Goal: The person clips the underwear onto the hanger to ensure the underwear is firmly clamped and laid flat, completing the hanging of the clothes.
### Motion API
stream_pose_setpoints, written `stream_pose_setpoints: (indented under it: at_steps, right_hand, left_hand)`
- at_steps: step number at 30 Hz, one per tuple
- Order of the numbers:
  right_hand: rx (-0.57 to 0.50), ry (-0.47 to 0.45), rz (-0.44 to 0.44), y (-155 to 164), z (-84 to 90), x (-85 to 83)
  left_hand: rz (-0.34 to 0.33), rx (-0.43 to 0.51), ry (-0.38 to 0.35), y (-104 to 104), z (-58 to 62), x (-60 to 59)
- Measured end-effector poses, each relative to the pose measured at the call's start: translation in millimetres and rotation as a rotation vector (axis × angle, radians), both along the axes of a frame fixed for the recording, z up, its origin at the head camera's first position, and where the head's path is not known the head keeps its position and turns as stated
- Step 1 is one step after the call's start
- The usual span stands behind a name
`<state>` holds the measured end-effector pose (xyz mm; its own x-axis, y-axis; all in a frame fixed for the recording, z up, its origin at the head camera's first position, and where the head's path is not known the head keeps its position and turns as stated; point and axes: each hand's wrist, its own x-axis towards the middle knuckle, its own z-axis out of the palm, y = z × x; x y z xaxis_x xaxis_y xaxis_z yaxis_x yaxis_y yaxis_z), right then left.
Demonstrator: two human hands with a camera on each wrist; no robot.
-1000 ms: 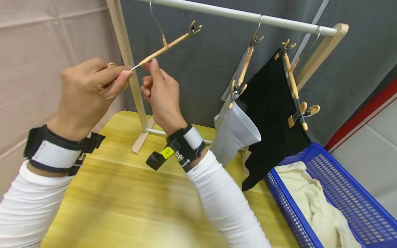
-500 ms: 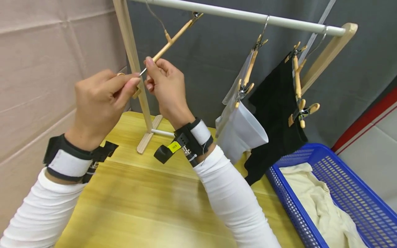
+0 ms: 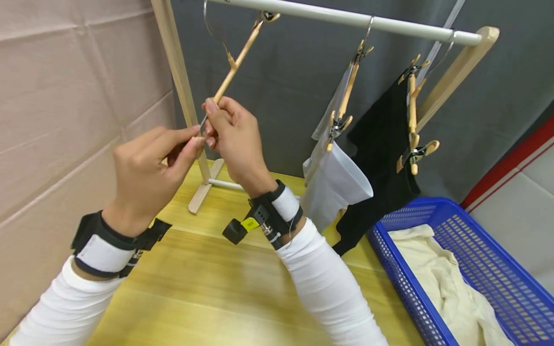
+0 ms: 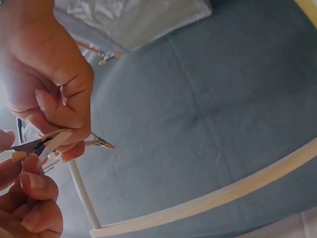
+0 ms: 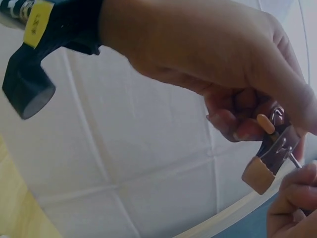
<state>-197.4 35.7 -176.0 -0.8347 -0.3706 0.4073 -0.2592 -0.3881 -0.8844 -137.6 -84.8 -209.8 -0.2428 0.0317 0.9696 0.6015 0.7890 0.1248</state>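
A bare wooden clip hanger slants steeply, its top clip up by the white rail. My right hand grips the hanger's lower end. Just left of it, my left hand pinches the metal clip at that same end between thumb and forefinger. In the left wrist view the clip lies between the right hand and my left fingertips. In the right wrist view the clip's wooden tip shows under the right hand's curled fingers.
Two more hangers on the rail carry a white garment and a black garment. A blue basket with cream cloth stands at the right on the yellow table. The rack's wooden upright is just behind my hands.
Both hands have dropped lower and closer together with the hanger's lower end. The hanger has tilted steeper, its top clip rising to the rail.
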Motion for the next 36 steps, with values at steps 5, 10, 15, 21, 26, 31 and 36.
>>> stream_pose_setpoints:
  at_steps: [5, 10, 15, 21, 26, 31, 36]
  right_hand:
    - [0.017, -0.003, 0.000, 8, -26.3, 4.7]
    - [0.088, -0.075, -0.006, 22, -53.6, 10.5]
    - [0.203, -0.111, -0.008, 36, -75.6, 18.8]
    - [0.341, -0.070, 0.044, 48, -102.9, 37.3]
    - [0.500, 0.003, 0.056, 60, -119.7, 53.8]
    - [0.597, 0.028, 0.039, 77, -130.7, 64.9]
    - [0.671, -0.014, 0.038, 93, -140.5, 73.5]
  left_hand:
    - [-0.060, -0.049, -0.095, 1, -14.2, 6.4]
    - [-0.148, -0.069, -0.231, -8, -17.0, 10.1]
    - [-0.108, 0.014, -0.413, -18, -20.4, 4.1]
    - [-0.338, 0.309, -0.751, -29, -33.2, -16.5]
    - [-0.559, 0.602, -0.862, -46, -27.9, -33.0]
    - [-0.438, 0.456, -1.069, -43, -17.1, -54.6]
    - [-0.272, 0.112, -1.176, -23, -14.4, -72.4]
